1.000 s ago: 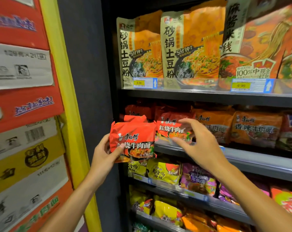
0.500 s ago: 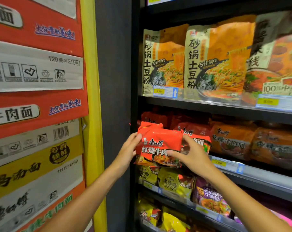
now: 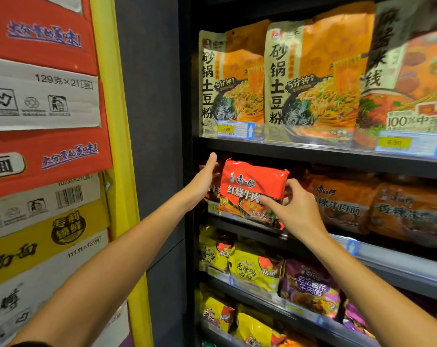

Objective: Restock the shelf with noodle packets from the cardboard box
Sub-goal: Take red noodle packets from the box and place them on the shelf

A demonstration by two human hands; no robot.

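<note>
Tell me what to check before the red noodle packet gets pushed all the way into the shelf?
1. Right hand has the red packet: ok, fingers pinch its right edge.
2. Left hand steadies it: ok, straight fingers lie along its left side.
3. Right row: ok, it is at the shelf with matching red packets.
4. Label faces out: ok.
5. Room behind it: cannot tell, hidden.
6. Sits flat: not ok, it leans at the shelf's front edge.

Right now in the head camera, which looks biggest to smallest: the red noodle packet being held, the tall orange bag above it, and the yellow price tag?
1. tall orange bag
2. red noodle packet
3. yellow price tag
</note>
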